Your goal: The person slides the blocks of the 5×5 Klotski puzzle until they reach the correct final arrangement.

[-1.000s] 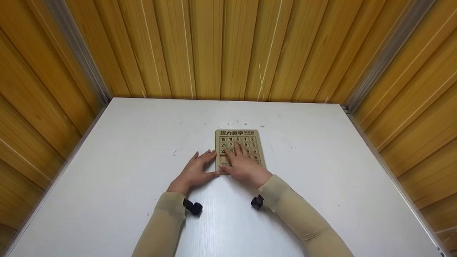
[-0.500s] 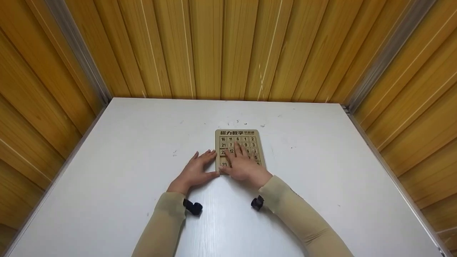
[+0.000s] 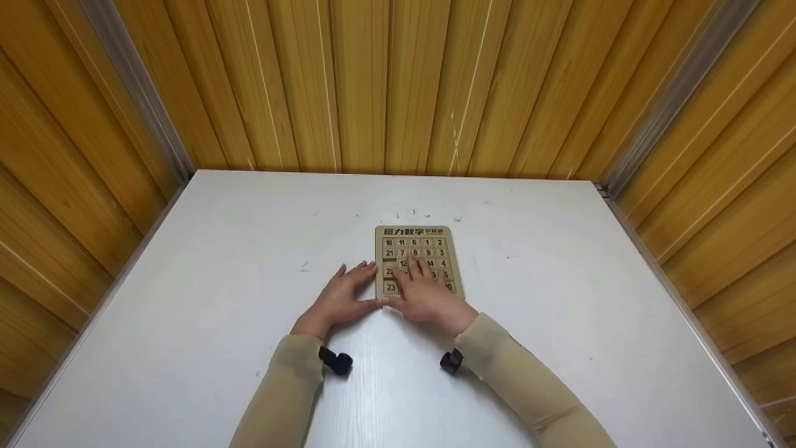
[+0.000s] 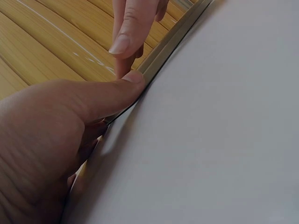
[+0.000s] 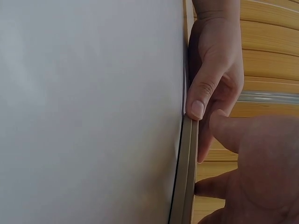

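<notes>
Number-tile board (image 3: 413, 231) flat on the white tabletop (image 3: 186, 311), about midway between left and right edges, nearer the far edge. Left hand (image 3: 341, 298): fingers extended, lying against the board's left side; thumb apart from them, its tip touching the board's rim at the near-left corner. Right hand (image 3: 429, 295): over the board from the near side, fingers spread across the tiles; index fingertip at a partly covered tile (image 3: 388, 272) in the left column. Vacant slot between that tile and tile 21 (image 3: 390, 253); tile 23 (image 3: 391, 287) nearest the near-left corner. Right thumb tip just beside the left thumb. Tan sleeves (image 3: 280, 386) on both arms; yellow wood-grain panels (image 3: 398, 87) beyond the tabletop's far edge.
</notes>
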{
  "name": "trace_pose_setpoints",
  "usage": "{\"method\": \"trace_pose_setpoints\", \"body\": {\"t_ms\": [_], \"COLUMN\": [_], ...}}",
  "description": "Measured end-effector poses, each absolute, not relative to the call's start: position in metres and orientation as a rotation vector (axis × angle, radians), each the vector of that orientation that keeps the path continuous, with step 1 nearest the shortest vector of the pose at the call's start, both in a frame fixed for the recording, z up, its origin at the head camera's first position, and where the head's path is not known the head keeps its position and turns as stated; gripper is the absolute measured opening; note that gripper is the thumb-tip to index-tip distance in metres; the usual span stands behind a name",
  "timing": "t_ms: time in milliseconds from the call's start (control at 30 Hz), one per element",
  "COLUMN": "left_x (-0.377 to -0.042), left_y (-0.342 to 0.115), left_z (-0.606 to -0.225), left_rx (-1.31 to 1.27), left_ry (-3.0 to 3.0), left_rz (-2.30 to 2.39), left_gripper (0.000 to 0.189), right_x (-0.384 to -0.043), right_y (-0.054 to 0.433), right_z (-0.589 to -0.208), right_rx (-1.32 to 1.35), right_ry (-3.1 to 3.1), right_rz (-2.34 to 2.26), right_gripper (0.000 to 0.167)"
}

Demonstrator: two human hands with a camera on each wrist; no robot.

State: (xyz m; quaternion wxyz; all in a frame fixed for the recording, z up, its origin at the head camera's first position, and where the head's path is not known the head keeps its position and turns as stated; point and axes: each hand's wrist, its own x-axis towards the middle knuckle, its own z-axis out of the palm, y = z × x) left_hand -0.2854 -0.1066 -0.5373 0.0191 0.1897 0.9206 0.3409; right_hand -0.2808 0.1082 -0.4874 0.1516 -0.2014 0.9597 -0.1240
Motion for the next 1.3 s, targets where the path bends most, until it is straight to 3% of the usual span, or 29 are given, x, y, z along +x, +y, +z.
{"method": "trace_pose_setpoints", "body": {"t_ms": [700,1300], "left_x": [-0.286,-0.286], "left_y": [-0.108,-0.107], "left_z": [-0.536,-0.534], "left_rx": [0.621,0.624], "left_ry": [2.867,2.854], "left_rz": [1.041,1.045], "left_gripper": [0.081,0.077], "right_x": [-0.273,-0.316], "right_y": [0.111,0.098], "right_z": [-0.485,-0.485], "right_rx": [-0.601,-0.5], "right_ry": [2.74,2.811], "right_rz": [-0.39,-0.389], "right_gripper": [0.086,0.082]}}
